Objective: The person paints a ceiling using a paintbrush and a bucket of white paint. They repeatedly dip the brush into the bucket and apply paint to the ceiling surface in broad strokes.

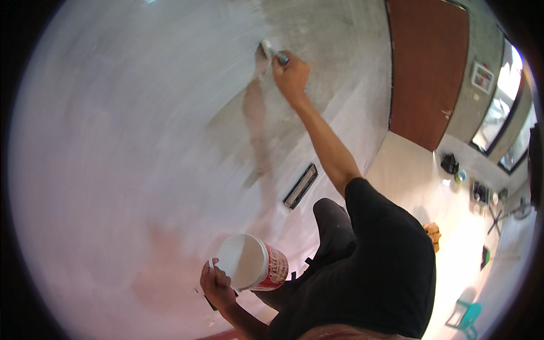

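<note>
My right hand (292, 77) is closed around the handle of a paintbrush (266, 47), whose bristles are at the wall (141, 113). Whitish paint covers much of that wall, while a bare grey-brown patch (334, 51) shows around and beyond the brush. Lower down, my left hand (217, 283) grips the white handle of a paint bucket (275, 268), which is white with a red printed side. The bucket's open top shows a pale inside; how much paint it holds I cannot tell. A shadow of my right arm falls on the wall.
Between brush and bucket, a black-framed rectangular fixture (300, 186) sits on the wall. A brown door (428, 68) stands to the right. Along the far floor are a black bag (450, 164), a standing fan (520, 209) and a teal plastic stool (467, 317).
</note>
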`<action>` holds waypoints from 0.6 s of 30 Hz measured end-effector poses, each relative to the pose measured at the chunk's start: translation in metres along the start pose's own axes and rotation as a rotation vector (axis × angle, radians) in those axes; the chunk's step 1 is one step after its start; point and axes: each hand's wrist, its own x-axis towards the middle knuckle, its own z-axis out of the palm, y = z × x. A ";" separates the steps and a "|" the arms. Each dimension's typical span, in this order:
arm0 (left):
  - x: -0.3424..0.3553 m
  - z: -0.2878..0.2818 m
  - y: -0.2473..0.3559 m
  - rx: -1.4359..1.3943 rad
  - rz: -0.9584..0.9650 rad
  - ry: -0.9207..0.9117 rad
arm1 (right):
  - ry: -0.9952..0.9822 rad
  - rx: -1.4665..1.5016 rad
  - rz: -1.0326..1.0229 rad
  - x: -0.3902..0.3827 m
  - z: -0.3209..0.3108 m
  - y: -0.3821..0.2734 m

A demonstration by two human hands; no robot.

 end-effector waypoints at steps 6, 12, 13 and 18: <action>0.001 0.007 -0.003 0.078 -0.018 0.058 | -0.261 0.482 -0.137 -0.105 -0.027 -0.172; -0.009 0.020 0.007 0.042 -0.006 0.069 | -0.780 0.850 0.213 -0.135 -0.046 -0.213; -0.012 0.015 0.009 0.044 -0.040 0.078 | -0.836 0.922 0.386 -0.132 -0.038 -0.204; -0.010 0.019 0.000 -0.001 -0.025 0.016 | -0.552 0.796 0.128 -0.047 -0.016 -0.072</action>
